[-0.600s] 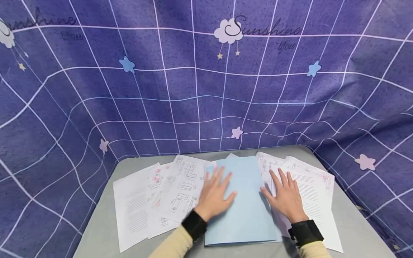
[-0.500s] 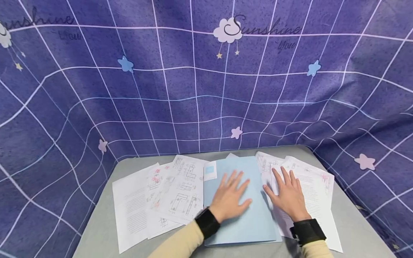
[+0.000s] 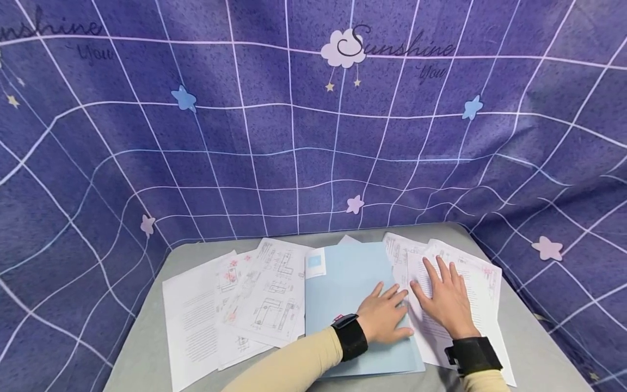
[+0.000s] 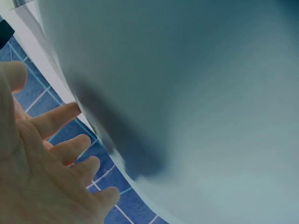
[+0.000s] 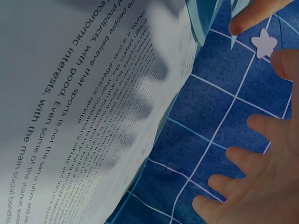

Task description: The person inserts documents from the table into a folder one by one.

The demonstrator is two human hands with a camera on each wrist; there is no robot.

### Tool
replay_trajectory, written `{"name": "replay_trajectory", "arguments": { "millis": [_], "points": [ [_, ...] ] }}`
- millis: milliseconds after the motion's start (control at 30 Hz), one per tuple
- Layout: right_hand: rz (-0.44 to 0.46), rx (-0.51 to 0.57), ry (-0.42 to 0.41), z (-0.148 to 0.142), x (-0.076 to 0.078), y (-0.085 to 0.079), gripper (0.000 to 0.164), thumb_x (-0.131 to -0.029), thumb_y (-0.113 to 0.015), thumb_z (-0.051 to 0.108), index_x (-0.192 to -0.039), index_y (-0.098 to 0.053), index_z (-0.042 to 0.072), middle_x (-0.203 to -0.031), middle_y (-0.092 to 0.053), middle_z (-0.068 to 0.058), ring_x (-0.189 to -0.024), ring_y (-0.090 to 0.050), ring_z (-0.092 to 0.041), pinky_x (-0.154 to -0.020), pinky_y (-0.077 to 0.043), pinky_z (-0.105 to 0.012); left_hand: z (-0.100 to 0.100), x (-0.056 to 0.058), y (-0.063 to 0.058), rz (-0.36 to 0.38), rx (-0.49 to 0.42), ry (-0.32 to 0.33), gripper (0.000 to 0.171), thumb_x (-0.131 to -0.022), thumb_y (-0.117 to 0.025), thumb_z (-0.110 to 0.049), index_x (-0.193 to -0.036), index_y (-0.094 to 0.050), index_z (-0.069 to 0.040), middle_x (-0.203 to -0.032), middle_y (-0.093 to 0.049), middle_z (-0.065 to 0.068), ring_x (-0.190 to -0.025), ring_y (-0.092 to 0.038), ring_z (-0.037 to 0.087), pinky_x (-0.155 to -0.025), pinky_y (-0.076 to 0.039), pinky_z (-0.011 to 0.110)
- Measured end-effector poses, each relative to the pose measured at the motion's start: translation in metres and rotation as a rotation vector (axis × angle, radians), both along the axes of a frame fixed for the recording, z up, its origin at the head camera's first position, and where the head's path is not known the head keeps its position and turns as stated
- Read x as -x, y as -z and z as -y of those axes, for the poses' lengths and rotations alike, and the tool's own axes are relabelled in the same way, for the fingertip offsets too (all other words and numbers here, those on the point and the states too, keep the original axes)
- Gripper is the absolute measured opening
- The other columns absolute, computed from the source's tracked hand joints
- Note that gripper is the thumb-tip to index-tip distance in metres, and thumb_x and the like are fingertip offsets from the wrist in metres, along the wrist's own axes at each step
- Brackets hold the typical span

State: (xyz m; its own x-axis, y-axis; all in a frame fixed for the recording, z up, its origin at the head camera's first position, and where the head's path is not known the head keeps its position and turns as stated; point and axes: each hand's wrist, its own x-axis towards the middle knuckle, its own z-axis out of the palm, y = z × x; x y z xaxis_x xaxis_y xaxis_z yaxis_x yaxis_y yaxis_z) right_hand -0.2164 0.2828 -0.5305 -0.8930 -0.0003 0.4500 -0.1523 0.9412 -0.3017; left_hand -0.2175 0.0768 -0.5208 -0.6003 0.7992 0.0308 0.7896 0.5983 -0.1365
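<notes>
A light blue paper folder (image 3: 343, 294) lies closed in the middle of the table, a white label with a blue square at its upper left corner. Over the folder's right part is my left hand (image 3: 384, 316), palm down with fingers spread; the left wrist view shows its fingers (image 4: 56, 119) extended above the blue cover. My right hand (image 3: 448, 302) spreads over a printed text sheet (image 3: 431, 343) to the right of the folder. Straight fingers (image 5: 261, 126) show in the right wrist view beside the printed page. Neither hand grips anything.
Overlapping sheets lie left of the folder: a text page (image 3: 191, 326) and a technical drawing (image 3: 276, 288). More drawings (image 3: 401, 253) stick out behind the folder and the text sheet on the right. A purple patterned cloth (image 3: 303, 125) hangs around the grey table (image 3: 142, 337).
My left hand has moved right and nearer across the folder, uncovering the white label. My right hand has shifted slightly to the right. The head view has moved a little.
</notes>
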Motion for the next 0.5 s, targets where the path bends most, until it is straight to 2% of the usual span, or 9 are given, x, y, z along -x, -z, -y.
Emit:
{"name": "replay_trajectory", "arguments": {
  "millis": [200, 367, 500],
  "points": [
    [0.012, 0.005, 0.001, 0.001, -0.001, 0.002, 0.07, -0.095, -0.069, 0.041, -0.15, -0.047, 0.005, -0.153, -0.037, -0.033, -0.139, -0.028, -0.065, -0.108, -0.024, -0.075, 0.005, 0.0, -0.007, 0.002, 0.026, 0.026, 0.056, -0.099, -0.049, -0.067, -0.139, -0.064, -0.031, -0.161, -0.041, -0.004, -0.15, -0.035, 0.02, -0.12, -0.031, 0.048],
    [-0.029, 0.032, -0.001, -0.004, -0.001, 0.004, 0.067, -0.095, -0.072, 0.033, -0.148, -0.047, 0.001, -0.149, -0.039, -0.037, -0.133, -0.032, -0.068, -0.106, -0.028, -0.073, 0.015, 0.003, -0.02, -0.014, -0.036, 0.085, 0.057, -0.1, -0.05, -0.065, -0.141, -0.061, -0.027, -0.16, -0.043, 0.001, -0.15, -0.037, 0.023, -0.118, -0.036, 0.047],
    [-0.042, 0.042, -0.024, -0.002, -0.002, 0.001, 0.067, -0.093, -0.074, 0.028, -0.147, -0.048, -0.002, -0.147, -0.041, -0.039, -0.132, -0.035, -0.067, -0.106, -0.029, -0.074, 0.025, 0.005, -0.036, -0.031, -0.115, 0.112, 0.056, -0.101, -0.052, -0.061, -0.142, -0.058, -0.025, -0.16, -0.043, 0.005, -0.15, -0.036, 0.025, -0.117, -0.036, 0.048]
  ]
}}
